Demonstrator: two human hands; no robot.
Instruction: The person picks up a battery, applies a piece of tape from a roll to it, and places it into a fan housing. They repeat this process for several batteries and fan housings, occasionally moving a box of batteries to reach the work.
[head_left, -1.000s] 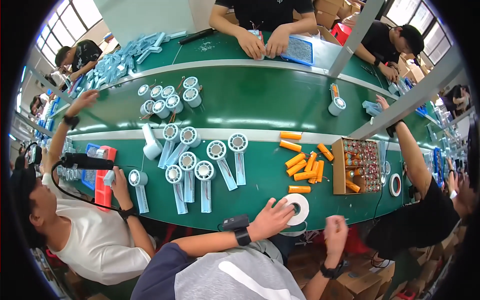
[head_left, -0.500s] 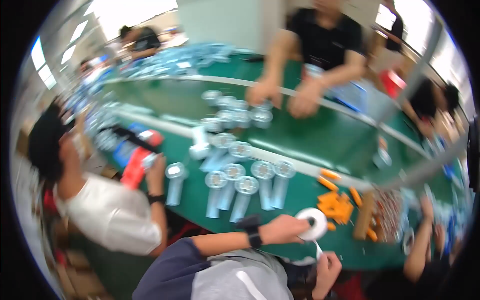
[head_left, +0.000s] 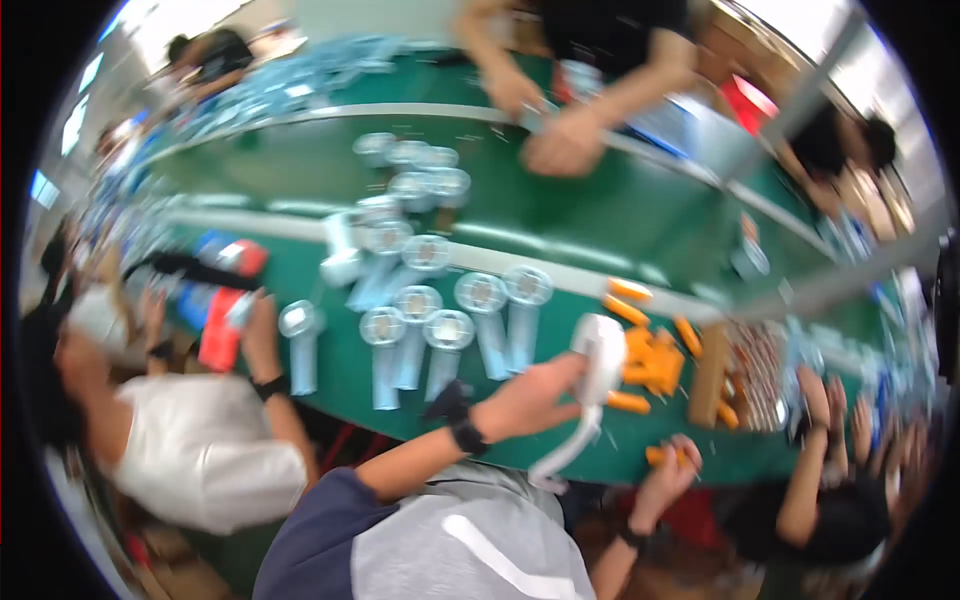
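Observation:
In my left hand [head_left: 530, 402] is a roll of white tape [head_left: 608, 362], held up over the green table; a loose strip of tape [head_left: 570, 448] hangs from it. My right hand [head_left: 672, 482], lower and to the right by the table's near edge, is closed on a small orange piece [head_left: 656, 456]; motion blur hides its exact kind. More orange pieces [head_left: 652, 362] lie in a loose pile just beyond the tape roll. Left of the roll, several light-blue handheld fans [head_left: 447, 332] with round clear heads lie on the table, handles toward me.
An open cardboard box [head_left: 708, 375] of thin parts stands right of the orange pile. Beyond runs a green conveyor [head_left: 580, 225] with pale rails. A co-worker's hands [head_left: 565, 140] are across it; others sit at both sides. A grey post [head_left: 800, 100] rises at the right.
My right hand has let go of the tape end, moved aside and taken hold of an orange piece. The tape strip now hangs free, the roll is turned more edge-on, and the view has shifted.

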